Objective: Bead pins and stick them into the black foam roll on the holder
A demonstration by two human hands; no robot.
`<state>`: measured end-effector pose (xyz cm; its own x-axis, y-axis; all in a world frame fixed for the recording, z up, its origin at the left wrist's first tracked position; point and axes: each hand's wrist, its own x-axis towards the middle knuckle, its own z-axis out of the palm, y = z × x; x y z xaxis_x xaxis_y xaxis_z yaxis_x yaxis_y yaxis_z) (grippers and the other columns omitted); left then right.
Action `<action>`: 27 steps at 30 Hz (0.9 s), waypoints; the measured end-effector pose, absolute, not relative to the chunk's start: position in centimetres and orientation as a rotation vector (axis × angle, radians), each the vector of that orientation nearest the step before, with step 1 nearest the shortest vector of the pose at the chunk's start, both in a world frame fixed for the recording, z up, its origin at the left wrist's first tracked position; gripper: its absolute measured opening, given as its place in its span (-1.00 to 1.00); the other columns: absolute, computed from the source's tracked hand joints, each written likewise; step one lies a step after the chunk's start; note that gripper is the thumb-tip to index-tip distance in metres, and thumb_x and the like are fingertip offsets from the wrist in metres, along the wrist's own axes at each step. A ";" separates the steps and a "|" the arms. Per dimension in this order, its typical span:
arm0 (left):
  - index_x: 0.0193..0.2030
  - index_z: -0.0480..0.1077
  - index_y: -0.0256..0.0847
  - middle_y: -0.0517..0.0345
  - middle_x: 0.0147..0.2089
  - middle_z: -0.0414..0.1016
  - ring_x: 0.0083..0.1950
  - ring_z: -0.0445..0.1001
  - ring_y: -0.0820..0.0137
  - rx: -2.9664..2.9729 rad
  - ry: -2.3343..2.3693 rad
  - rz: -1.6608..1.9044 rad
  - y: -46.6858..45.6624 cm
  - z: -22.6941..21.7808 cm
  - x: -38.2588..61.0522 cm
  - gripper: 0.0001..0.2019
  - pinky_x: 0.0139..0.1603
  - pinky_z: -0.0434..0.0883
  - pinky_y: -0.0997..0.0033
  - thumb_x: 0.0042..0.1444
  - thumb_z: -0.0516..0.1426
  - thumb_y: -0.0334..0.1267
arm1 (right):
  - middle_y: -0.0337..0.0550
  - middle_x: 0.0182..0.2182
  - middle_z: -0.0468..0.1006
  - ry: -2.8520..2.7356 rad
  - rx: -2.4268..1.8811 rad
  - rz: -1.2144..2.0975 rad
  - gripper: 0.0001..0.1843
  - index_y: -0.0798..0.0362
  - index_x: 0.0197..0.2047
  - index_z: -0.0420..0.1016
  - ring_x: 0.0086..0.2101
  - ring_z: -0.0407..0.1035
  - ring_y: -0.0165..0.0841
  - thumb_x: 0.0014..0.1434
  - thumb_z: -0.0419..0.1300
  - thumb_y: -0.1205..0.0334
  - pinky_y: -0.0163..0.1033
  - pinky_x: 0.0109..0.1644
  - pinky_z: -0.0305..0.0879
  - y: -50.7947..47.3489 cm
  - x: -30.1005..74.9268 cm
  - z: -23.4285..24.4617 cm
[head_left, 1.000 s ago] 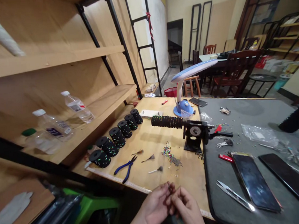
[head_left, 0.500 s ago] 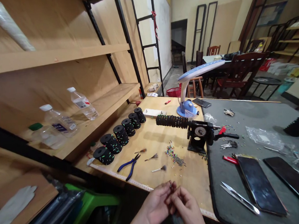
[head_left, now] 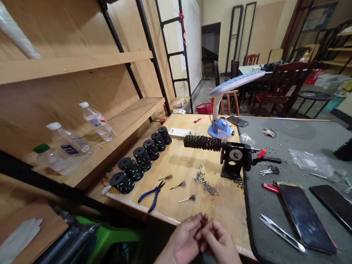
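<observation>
My left hand (head_left: 184, 242) and my right hand (head_left: 219, 242) meet just off the table's front edge, fingertips together. Both are closed in a pinch around something tiny and dark that I cannot make out. Beyond them lies a scatter of small coloured beads (head_left: 201, 179) beside a heap of thin grey metal pieces (head_left: 211, 190). Several small feather-like tufts, among them a dark-tipped one (head_left: 187, 198), lie left of the beads. Blue-handled pliers (head_left: 152, 196) rest open near the front edge. A black hand-crank winder (head_left: 234, 156) stands behind, with a row of black discs (head_left: 203, 143) on its shaft.
Several black foam spools (head_left: 141, 159) stand in a line along the left. A blue lamp (head_left: 220, 126) stands at the back. On the grey mat (head_left: 261, 206) lie thread snips (head_left: 282, 232), a phone (head_left: 306, 215) and a second dark phone-like slab (head_left: 347, 212). Plastic bottles (head_left: 97, 121) sit on the shelf.
Almost nothing differs. Both hands stay pinched together in the same place, with only a very slight shift at the fingertips.
</observation>
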<state>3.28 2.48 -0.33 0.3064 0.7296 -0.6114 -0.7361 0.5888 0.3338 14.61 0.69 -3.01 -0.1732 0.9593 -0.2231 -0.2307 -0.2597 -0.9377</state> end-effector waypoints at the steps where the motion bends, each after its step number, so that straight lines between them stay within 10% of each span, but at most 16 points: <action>1: -0.35 0.48 -0.37 0.11 -0.40 0.52 -0.62 0.32 0.54 0.012 0.796 0.971 2.4 -0.4 3.3 -0.95 -0.64 0.21 0.52 0.05 0.23 -0.41 | -0.30 -0.73 0.40 -0.987 -1.119 1.612 -0.52 0.07 -0.51 0.38 -0.66 0.28 -0.45 -0.01 0.26 -0.22 -0.40 -0.57 0.13 0.7 14.6 -3.0; 11: -0.33 0.46 -0.32 0.36 -0.70 0.22 -0.72 0.26 0.51 0.282 0.711 0.991 2.0 -0.6 3.9 -0.73 -0.67 0.22 0.50 -0.08 0.34 -0.16 | -0.28 -0.68 0.47 -0.860 -1.077 1.683 -0.47 0.08 -0.45 0.33 -0.73 0.27 -0.52 -0.09 0.30 -0.25 -0.47 -0.68 0.08 1.3 14.6 -3.8; 27: -0.46 0.43 -0.30 0.11 -0.34 0.50 -0.44 0.39 0.50 0.601 0.970 1.213 1.9 0.1 3.3 -0.82 -0.40 0.30 0.53 -0.07 0.33 -0.28 | -0.27 -0.64 0.52 -0.942 -1.056 1.808 -0.47 0.07 -0.43 0.31 -0.77 0.24 -0.55 -0.10 0.30 -0.25 -0.49 -0.71 -0.08 2.3 15.7 -1.9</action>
